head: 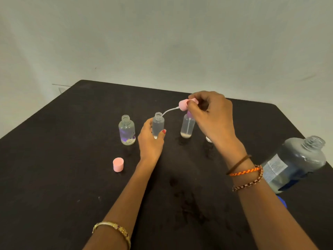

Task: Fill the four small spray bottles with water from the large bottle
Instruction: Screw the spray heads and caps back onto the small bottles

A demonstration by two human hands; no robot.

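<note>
My left hand grips a small clear spray bottle standing upright on the black table, fingers and thumb wrapped round its lower body; its neck is open and it appears filled with water nearly to the shoulder. My right hand pinches a pink spray pump head above and to the right of that bottle, its thin white dip tube curving down with the tip at the bottle's open mouth. Behind my right hand stands a second slim bottle, tube inside. To the left stands a rounder open bottle with a purple flowered label. A loose pink cap sits upright near my left wrist. The large water bottle, uncapped, stands at the table's right edge.
</note>
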